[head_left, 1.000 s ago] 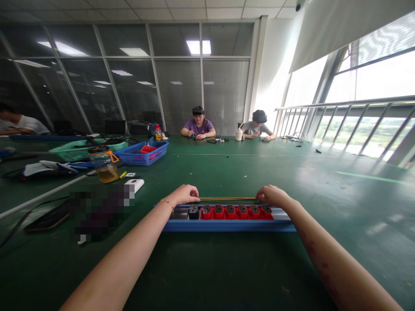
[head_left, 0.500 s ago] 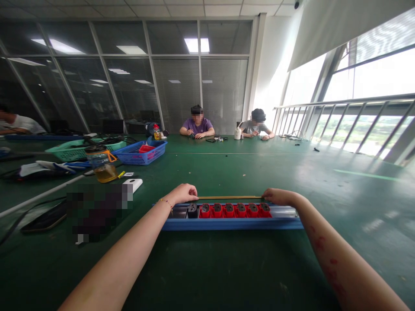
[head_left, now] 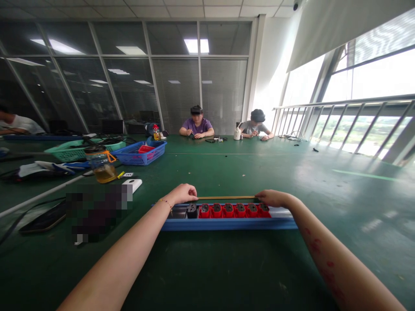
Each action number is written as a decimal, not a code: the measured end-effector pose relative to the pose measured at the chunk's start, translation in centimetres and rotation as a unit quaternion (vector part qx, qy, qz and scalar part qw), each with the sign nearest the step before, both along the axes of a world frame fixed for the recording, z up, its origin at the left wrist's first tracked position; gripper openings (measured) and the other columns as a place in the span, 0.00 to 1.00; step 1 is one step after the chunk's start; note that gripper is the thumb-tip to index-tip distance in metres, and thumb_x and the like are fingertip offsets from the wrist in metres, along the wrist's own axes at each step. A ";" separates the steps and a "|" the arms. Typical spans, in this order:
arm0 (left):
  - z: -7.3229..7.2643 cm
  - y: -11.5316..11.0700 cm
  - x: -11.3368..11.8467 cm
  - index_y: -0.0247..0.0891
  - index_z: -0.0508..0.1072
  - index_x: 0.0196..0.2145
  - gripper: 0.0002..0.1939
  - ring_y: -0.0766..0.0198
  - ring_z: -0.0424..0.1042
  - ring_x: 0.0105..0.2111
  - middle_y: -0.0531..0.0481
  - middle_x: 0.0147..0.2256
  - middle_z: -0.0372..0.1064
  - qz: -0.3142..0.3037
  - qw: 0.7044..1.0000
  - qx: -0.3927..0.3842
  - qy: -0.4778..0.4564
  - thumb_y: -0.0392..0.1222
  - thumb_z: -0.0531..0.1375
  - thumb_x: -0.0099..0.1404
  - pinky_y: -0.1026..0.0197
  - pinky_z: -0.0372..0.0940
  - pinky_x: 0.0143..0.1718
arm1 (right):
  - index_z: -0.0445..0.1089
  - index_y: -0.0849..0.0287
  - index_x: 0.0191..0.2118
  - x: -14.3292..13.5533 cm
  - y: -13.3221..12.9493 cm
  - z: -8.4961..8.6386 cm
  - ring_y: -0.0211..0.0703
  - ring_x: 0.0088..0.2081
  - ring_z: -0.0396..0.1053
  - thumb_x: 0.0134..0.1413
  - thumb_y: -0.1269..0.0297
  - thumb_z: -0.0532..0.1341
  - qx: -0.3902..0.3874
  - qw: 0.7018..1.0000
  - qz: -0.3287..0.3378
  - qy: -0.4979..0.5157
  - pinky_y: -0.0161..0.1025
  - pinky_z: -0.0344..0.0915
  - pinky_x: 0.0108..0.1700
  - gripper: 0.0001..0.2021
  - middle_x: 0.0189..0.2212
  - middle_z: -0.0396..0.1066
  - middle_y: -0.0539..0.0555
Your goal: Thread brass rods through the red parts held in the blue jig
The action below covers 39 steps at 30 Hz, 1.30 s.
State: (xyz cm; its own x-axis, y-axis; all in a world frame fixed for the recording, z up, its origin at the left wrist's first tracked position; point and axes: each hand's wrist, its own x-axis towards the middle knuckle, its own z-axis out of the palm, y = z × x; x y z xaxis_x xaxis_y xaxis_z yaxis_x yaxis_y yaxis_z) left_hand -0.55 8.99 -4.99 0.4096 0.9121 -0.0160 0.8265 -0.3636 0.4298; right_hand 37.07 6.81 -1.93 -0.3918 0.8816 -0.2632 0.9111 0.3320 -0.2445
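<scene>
A long blue rail (head_left: 227, 223) lies across the green table, holding a black socket module (head_left: 192, 211) at its left part and several red socket modules (head_left: 228, 211) in a row beside it. Behind the rail runs a thin brass-coloured strip (head_left: 227, 197), parallel to it. My left hand (head_left: 185, 194) pinches the strip's left end, fingers closed. The strip's right end is between the closed fingers of my right hand (head_left: 270, 198), above the rail's far edge. Bare silvery channel (head_left: 282, 212) shows right of the red modules.
At the left stand a blue basket (head_left: 141, 154), a green basket (head_left: 69, 151) and a jar of amber liquid (head_left: 105, 166). A phone (head_left: 43, 218) and a white device (head_left: 134, 185) lie nearer. Two people (head_left: 197, 125) sit across the table (head_left: 259, 168); another is far left.
My right hand has slid a little to the left along the strip, so less of it shows between my hands. My left hand has hardly moved.
</scene>
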 end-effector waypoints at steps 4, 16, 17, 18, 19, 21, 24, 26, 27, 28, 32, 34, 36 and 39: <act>0.1 -0.1 0.2 0.40 0.72 0.31 0.16 0.64 0.71 0.32 0.51 0.31 0.73 -0.006 1.000 0.011 0.013 0.54 0.57 0.52 0.68 0.61 0.30 | 0.64 0.61 0.53 -0.4 -0.2 0.2 0.48 0.49 0.64 0.53 0.66 0.50 -0.008 1.000 0.010 0.022 0.39 0.60 0.50 0.21 0.51 0.65 0.57; 1.9 -1.1 1.0 0.42 0.74 0.32 0.10 0.66 0.70 0.32 0.52 0.32 0.73 -0.049 0.990 0.063 0.116 0.48 0.56 0.56 0.68 0.60 0.32 | 0.60 0.54 0.55 -0.5 -0.2 0.2 0.46 0.46 0.67 0.52 0.64 0.51 -0.012 0.996 0.013 0.084 0.37 0.64 0.45 0.23 0.49 0.67 0.52; 2.1 -1.1 1.1 0.42 0.74 0.32 0.10 0.66 0.70 0.32 0.52 0.33 0.73 -0.054 0.988 0.063 0.129 0.46 0.56 0.56 0.68 0.60 0.32 | 0.61 0.54 0.54 -0.5 -0.1 0.2 0.46 0.47 0.66 0.52 0.65 0.51 -0.010 0.996 0.014 0.086 0.37 0.64 0.46 0.22 0.50 0.66 0.52; 2.4 -1.1 1.2 0.42 0.74 0.32 0.09 0.66 0.70 0.32 0.52 0.33 0.73 -0.059 0.986 0.063 0.141 0.44 0.56 0.56 0.68 0.60 0.32 | 0.63 0.54 0.54 -0.5 -0.1 0.2 0.46 0.48 0.65 0.52 0.66 0.51 -0.006 0.996 0.012 0.086 0.37 0.63 0.47 0.22 0.50 0.66 0.52; 2.6 -1.1 1.3 0.42 0.74 0.32 0.08 0.66 0.70 0.32 0.52 0.33 0.73 -0.063 0.984 0.062 0.154 0.42 0.56 0.55 0.68 0.60 0.32 | 0.64 0.55 0.53 -0.5 0.0 0.1 0.47 0.49 0.64 0.51 0.66 0.51 -0.002 0.996 0.010 0.084 0.38 0.63 0.48 0.21 0.50 0.66 0.52; 3.0 -1.0 1.6 0.42 0.74 0.32 0.09 0.66 0.70 0.31 0.52 0.32 0.72 -0.071 0.980 0.059 0.179 0.38 0.57 0.53 0.68 0.60 0.30 | 0.64 0.56 0.53 -0.4 0.1 0.0 0.47 0.50 0.63 0.51 0.67 0.51 0.007 0.997 0.004 0.079 0.38 0.61 0.49 0.21 0.50 0.66 0.53; 3.4 -0.7 2.4 0.41 0.73 0.31 0.10 0.66 0.69 0.31 0.53 0.32 0.72 -0.080 0.973 0.049 0.211 0.34 0.58 0.49 0.68 0.59 0.28 | 0.64 0.57 0.53 -0.3 0.2 -0.2 0.48 0.49 0.64 0.51 0.65 0.52 0.014 0.997 0.003 0.073 0.39 0.62 0.49 0.21 0.49 0.67 0.54; 3.5 -0.6 3.0 0.40 0.72 0.28 0.09 0.65 0.69 0.30 0.52 0.31 0.71 -0.078 0.969 0.043 0.229 0.33 0.58 0.46 0.68 0.59 0.26 | 0.63 0.58 0.53 -0.3 0.1 -0.2 0.48 0.47 0.66 0.52 0.64 0.52 0.013 0.997 0.010 0.072 0.38 0.63 0.48 0.22 0.48 0.68 0.55; 3.5 -0.6 3.3 0.40 0.72 0.27 0.08 0.65 0.69 0.29 0.52 0.30 0.71 -0.075 0.968 0.042 0.237 0.33 0.58 0.45 0.67 0.59 0.26 | 0.63 0.58 0.53 -0.3 0.1 -0.2 0.47 0.47 0.66 0.52 0.63 0.52 0.012 0.997 0.015 0.073 0.38 0.63 0.48 0.22 0.48 0.68 0.55; 3.5 -0.6 3.6 0.39 0.71 0.25 0.07 0.64 0.68 0.29 0.52 0.28 0.71 -0.071 0.966 0.045 0.244 0.32 0.58 0.44 0.67 0.58 0.25 | 0.63 0.59 0.54 -0.3 0.1 -0.2 0.47 0.48 0.65 0.53 0.62 0.52 0.012 0.997 0.020 0.074 0.37 0.63 0.48 0.22 0.49 0.67 0.55; 4.0 -1.1 4.2 0.39 0.68 0.27 0.06 0.63 0.67 0.27 0.51 0.27 0.69 -0.049 0.965 0.077 0.244 0.33 0.55 0.47 0.65 0.56 0.25 | 0.62 0.59 0.54 -0.1 0.0 -0.1 0.44 0.48 0.65 0.54 0.61 0.51 0.018 0.996 0.029 0.078 0.35 0.62 0.49 0.22 0.50 0.66 0.54; 4.5 -1.6 4.3 0.39 0.67 0.31 0.08 0.64 0.66 0.25 0.50 0.28 0.69 -0.035 0.967 0.097 0.231 0.34 0.52 0.52 0.65 0.55 0.24 | 0.62 0.59 0.54 0.0 -0.1 -0.2 0.44 0.46 0.67 0.54 0.60 0.51 0.021 0.997 0.028 0.075 0.35 0.63 0.47 0.22 0.49 0.68 0.55; 5.1 -2.3 4.4 0.39 0.66 0.35 0.10 0.65 0.66 0.25 0.50 0.28 0.69 -0.021 0.968 0.120 0.217 0.35 0.48 0.56 0.65 0.54 0.23 | 0.61 0.58 0.54 0.0 -0.1 -0.3 0.45 0.46 0.67 0.53 0.58 0.53 0.033 0.997 0.025 0.071 0.36 0.63 0.47 0.23 0.49 0.67 0.55; 5.9 -3.8 4.4 0.41 0.66 0.36 0.11 0.65 0.66 0.24 0.52 0.26 0.68 0.006 0.971 0.163 0.175 0.37 0.47 0.58 0.65 0.52 0.23 | 0.60 0.57 0.55 -0.4 -0.4 -0.1 0.52 0.52 0.61 0.49 0.57 0.56 0.079 0.995 0.005 0.063 0.43 0.59 0.50 0.26 0.53 0.62 0.56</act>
